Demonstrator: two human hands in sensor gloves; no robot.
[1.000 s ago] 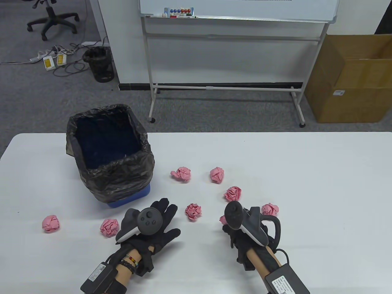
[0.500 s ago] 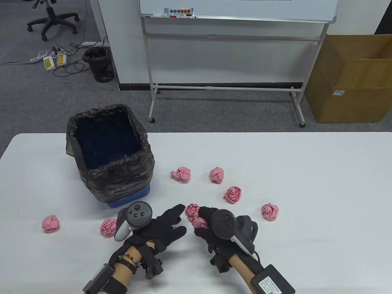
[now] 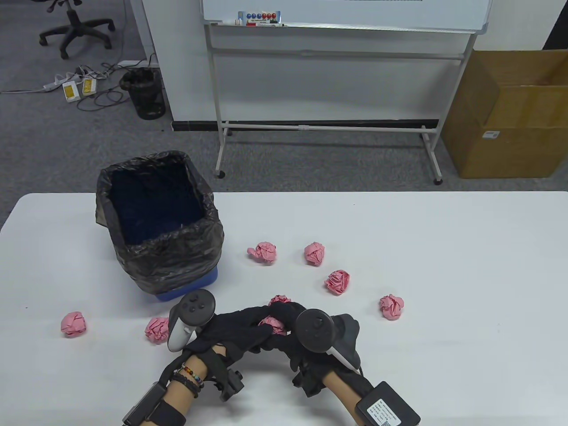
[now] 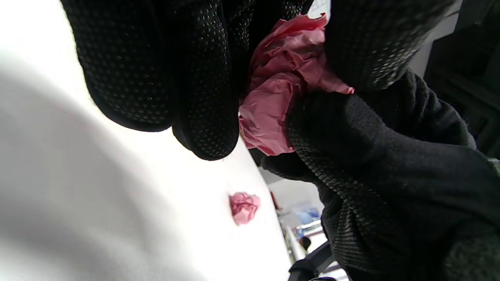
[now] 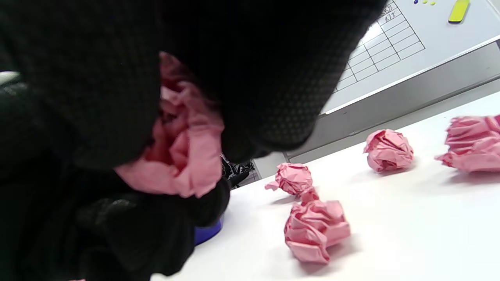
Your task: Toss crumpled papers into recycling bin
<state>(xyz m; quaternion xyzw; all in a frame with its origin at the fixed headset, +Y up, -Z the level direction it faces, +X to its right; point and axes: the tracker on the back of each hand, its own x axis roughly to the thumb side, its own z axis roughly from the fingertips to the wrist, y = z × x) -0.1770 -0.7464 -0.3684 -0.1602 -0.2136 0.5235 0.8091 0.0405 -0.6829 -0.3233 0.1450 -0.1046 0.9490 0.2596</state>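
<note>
Pink crumpled paper sits pinched between your two gloved hands, low at the near edge of the white surface. Your right hand curls its fingers over the ball from above and grips it, while your left hand meets it from the other side, fingers pressed against the same wad; both wrist views show black glove fabric closed around pink folds. From these views you cannot tell which hand carries the weight.

Just beyond your knuckles a second ball lies on the surface, half hidden behind them. Four more lie in a loose arc to the right of it. Two others lie to your left, one just beside your left hand's tracker, one well apart toward the surface's left edge.

The recycling bin, blue at its base and lined with a black bag, stands upright on the left of the surface, beyond your left hand. Behind the surface stand a wheeled whiteboard and a cardboard box on grey carpet.
</note>
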